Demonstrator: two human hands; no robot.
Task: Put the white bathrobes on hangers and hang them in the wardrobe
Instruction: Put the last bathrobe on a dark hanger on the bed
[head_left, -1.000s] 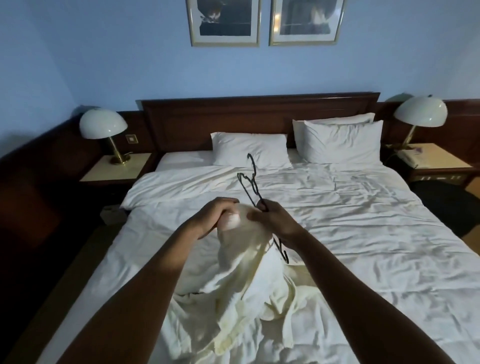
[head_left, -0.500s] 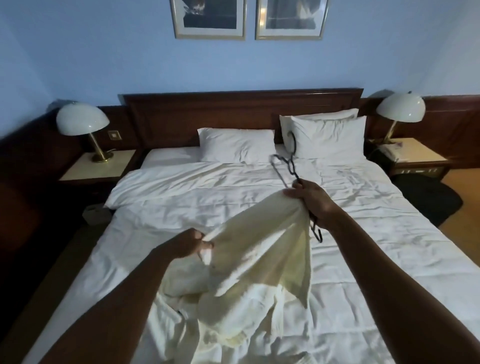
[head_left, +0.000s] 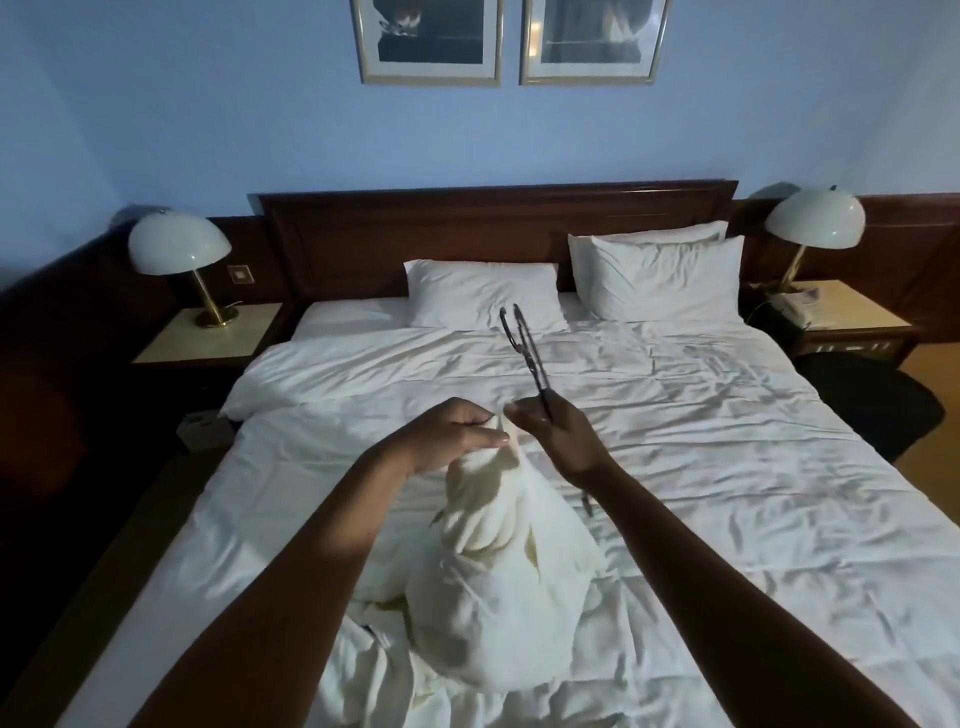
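Observation:
A cream-white bathrobe (head_left: 493, 571) hangs bunched from both my hands above the bed (head_left: 727, 493), its lower part resting on the duvet. My left hand (head_left: 457, 436) grips the robe's top edge. My right hand (head_left: 561, 436) holds a dark hanger (head_left: 524, 353) and also pinches the robe's top next to my left hand. The hanger's hook points up and away toward the pillows; its lower end sticks out below my right wrist. No wardrobe is in view.
Two white pillows (head_left: 483, 293) lean at the dark wooden headboard (head_left: 493, 223). Bedside tables with dome lamps (head_left: 179, 244) stand on both sides; the right one carries a telephone (head_left: 795, 306). A dark chair (head_left: 872, 405) sits right of the bed.
My hands were spread apart with the robe stretched between them; now they have come together at the robe's top edge, and the robe hangs bunched below them. The hanger has moved left.

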